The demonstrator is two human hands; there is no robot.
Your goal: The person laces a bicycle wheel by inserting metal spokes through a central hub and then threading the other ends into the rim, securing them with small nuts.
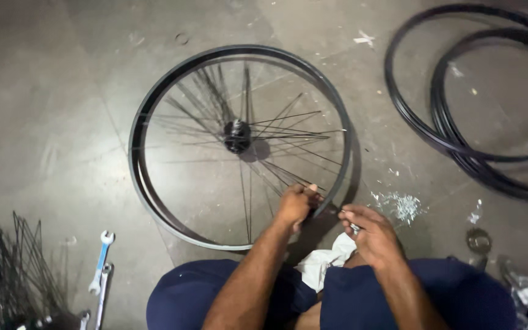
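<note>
Lacing up a bike wheel [239,146] lying flat on the concrete floor [62,122], right in front of the knees, hub [237,135] in the middle and loose spokes fanning out. Left hand [294,205] pinching a spoke [288,177] at the near rim, right hand [368,232] closed around something small and shiny just outside it, probably a nipple from the little pile [403,206] beside it, hard to tell. Best bet, probably: hold the spoke end steady at its hole, start the thread by fingertip, leave the spanners [101,263] on the left alone until everything sits even.
</note>
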